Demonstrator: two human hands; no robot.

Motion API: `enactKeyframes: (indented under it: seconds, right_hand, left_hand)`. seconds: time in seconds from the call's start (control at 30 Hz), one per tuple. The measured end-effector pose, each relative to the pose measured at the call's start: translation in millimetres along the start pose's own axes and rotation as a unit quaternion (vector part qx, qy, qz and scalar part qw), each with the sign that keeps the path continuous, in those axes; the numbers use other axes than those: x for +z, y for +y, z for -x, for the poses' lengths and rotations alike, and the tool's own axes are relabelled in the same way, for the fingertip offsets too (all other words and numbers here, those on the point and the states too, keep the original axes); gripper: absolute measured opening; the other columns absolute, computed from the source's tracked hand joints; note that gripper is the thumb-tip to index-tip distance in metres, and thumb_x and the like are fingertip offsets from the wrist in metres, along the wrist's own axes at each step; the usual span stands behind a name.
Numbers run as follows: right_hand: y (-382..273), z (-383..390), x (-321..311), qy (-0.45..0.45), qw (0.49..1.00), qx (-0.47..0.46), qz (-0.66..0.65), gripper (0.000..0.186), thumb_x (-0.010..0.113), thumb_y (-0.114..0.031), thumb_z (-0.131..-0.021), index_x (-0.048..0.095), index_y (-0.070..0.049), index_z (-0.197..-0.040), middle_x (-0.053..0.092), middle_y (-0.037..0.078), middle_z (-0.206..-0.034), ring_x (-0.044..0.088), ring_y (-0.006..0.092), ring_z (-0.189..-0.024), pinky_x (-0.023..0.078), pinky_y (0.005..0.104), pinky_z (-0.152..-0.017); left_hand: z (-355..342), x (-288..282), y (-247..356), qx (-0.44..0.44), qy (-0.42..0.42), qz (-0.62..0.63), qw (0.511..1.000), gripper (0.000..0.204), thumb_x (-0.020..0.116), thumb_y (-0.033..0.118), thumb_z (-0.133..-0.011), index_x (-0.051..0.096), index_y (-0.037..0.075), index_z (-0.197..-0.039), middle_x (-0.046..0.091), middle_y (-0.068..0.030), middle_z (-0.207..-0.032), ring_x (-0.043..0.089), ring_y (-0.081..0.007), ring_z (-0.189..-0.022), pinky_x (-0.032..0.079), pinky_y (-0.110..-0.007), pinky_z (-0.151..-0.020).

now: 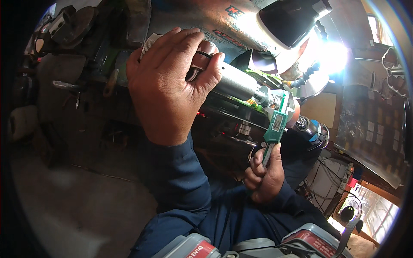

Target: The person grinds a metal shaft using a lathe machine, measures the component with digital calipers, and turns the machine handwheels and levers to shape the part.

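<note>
My left hand [167,88] is closed over the brown and knurled metal fitting [203,56] at the left end of a grey cylinder [236,81] on a small lathe-like machine. My right hand [264,174] grips the lower beam of a green digital caliper [275,124], held upright at the steel spindle [262,95] right of the cylinder. The caliper's upper end is beside a reddish round piece [293,112]; whether its jaws touch anything I cannot tell. A blue-banded metal part [312,129] sits further right.
A black lamp [286,21] and bright light hang over the machine. Dark tools and metal parts [73,26] lie at the upper left. A board [370,133], cables and a power strip [344,176] are at the right. Grey respirator filters [193,247] show at the bottom edge.
</note>
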State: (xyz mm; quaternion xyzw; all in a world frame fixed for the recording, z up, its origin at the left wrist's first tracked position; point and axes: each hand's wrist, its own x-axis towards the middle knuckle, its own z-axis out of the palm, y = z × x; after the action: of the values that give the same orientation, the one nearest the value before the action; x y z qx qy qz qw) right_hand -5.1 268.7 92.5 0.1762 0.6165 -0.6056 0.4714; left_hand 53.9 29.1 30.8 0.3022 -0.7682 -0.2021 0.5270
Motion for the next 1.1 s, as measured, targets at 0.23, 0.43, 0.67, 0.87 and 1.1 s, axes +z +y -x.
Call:
enactKeyframes:
  seconds: [0.23,0.43,0.67,0.87,1.1]
  right_hand:
    - [-1.7,-2.7,-4.7,-0.005,1.000,-0.002,0.000,0.058,0.033,-0.067,-0.096,0.049,-0.014,-0.079,0.028,-0.006,-0.056,0.021,0.0071,-0.043,0.018,0.0248,-0.040]
    - [1.0,0.2,0.1,-0.015,1.000,-0.004,-0.022,0.056,0.031,-0.062,-0.099,0.048,-0.013,-0.081,0.027,-0.007,-0.055,0.019,0.0063,-0.041,0.017,0.0233,-0.037]
    - [9.2,16.3,-28.5,-0.165,0.974,-0.147,-0.040,0.046,0.045,-0.054,-0.098,0.051,-0.009,-0.092,0.032,-0.003,-0.057,0.031,0.0083,-0.047,0.027,0.0274,-0.042]
    - [-47.9,38.9,-116.7,-0.059,0.912,-0.389,0.120,0.048,0.053,-0.044,-0.098,0.060,0.001,-0.111,0.057,0.003,-0.075,0.053,0.0105,-0.065,0.045,0.0253,-0.060]
    - [-79.8,112.1,-338.1,0.452,0.652,-0.458,0.401,0.036,0.072,-0.023,-0.087,0.064,0.004,-0.110,0.069,0.013,-0.091,0.064,0.0187,-0.083,0.051,0.0329,-0.078]
  left_hand:
    - [0.2,4.3,3.2,0.001,0.001,0.009,1.000,0.030,0.081,0.015,-0.073,0.072,0.005,-0.099,0.073,-0.0084,-0.094,0.069,-0.0262,-0.094,0.051,-0.036,-0.084]
    - [0.8,1.4,0.5,-0.001,0.005,0.007,1.000,0.032,0.081,0.020,-0.071,0.070,0.010,-0.099,0.072,-0.0019,-0.091,0.067,-0.0233,-0.096,0.044,-0.040,-0.085]
    - [-1.2,0.7,12.7,0.016,-0.020,-0.028,0.999,0.030,0.077,0.019,-0.075,0.070,0.005,-0.100,0.071,-0.0096,-0.100,0.067,-0.0289,-0.098,0.049,-0.040,-0.081]
    - [5.1,-3.9,20.3,-0.041,-0.042,-0.039,0.998,0.028,0.073,0.020,-0.085,0.071,0.003,-0.107,0.072,-0.0127,-0.103,0.069,-0.0256,-0.093,0.053,-0.035,-0.083]
    - [4.7,19.6,15.6,-0.043,-0.071,-0.026,0.996,0.032,0.068,0.028,-0.092,0.070,0.004,-0.112,0.073,-0.0099,-0.099,0.067,-0.0147,-0.087,0.052,-0.029,-0.081]
